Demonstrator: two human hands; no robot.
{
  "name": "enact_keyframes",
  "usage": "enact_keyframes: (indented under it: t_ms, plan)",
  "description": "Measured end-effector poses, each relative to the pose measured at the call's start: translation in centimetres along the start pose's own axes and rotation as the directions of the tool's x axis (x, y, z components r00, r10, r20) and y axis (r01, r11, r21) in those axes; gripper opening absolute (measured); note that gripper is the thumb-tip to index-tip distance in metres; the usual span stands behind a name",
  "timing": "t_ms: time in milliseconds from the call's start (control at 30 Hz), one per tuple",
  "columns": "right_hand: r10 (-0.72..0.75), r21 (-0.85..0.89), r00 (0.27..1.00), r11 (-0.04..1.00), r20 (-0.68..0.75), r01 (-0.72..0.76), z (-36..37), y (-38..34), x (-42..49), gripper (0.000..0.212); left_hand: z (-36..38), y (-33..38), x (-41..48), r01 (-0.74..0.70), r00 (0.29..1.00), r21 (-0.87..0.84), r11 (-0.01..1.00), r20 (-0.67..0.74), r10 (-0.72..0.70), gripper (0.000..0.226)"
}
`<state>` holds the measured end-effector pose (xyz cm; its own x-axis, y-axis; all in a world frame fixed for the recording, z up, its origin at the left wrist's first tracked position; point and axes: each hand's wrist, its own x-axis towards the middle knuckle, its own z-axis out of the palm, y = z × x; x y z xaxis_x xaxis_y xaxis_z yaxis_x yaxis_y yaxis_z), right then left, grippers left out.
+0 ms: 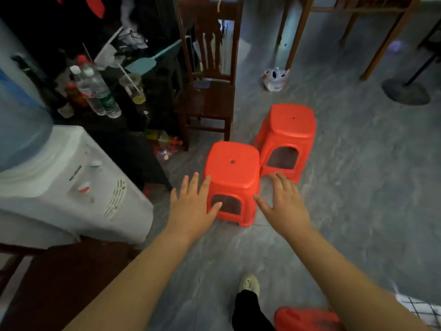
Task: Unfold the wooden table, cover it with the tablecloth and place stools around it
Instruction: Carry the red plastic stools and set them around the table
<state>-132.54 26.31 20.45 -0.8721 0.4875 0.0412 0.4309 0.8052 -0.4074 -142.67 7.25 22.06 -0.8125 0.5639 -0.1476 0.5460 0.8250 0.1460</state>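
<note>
Two red plastic stools stand on the grey floor ahead of me. The near stool [232, 173] is between my hands, and the far stool [290, 130] sits just behind it to the right. My left hand [191, 204] is open, fingers spread, by the near stool's left side. My right hand [282, 201] is open too, just to the stool's right. Neither hand grips anything. Another red stool [307, 318] shows at the bottom edge. A corner of checked cloth [420, 309] is at the bottom right. Wooden table legs [300, 32] rise at the top.
A white water dispenser [71, 187] stands close on the left, beside a dark shelf with bottles [97, 91]. A dark wooden chair [210, 87] is behind the stools. A fan base [405, 93] and a plastic bag [275, 78] lie on the floor further back. My foot [249, 283] is below.
</note>
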Motion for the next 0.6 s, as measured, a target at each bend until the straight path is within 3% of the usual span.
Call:
enact_keyframes:
  t_ms: [267,500,600]
  plan:
    - [0.089,-0.026,0.979,0.996,0.183,-0.085,7.6,5.6,16.6,0.08,6.8,0.5,17.5,0.15,0.985,-0.143,0.978,0.107,-0.135,0.08]
    - [0.311,-0.101,0.893,0.951,0.325,-0.294,14.4,8.3,26.5,0.089,11.9,-2.3,30.4,0.152,0.961,-0.13,0.98,0.253,-0.116,0.088]
    - [0.355,-0.142,0.849,0.935,0.393,-0.325,17.3,9.5,29.7,0.089,14.7,-3.0,34.6,0.187,0.952,-0.229,0.955,0.282,-0.119,0.089]
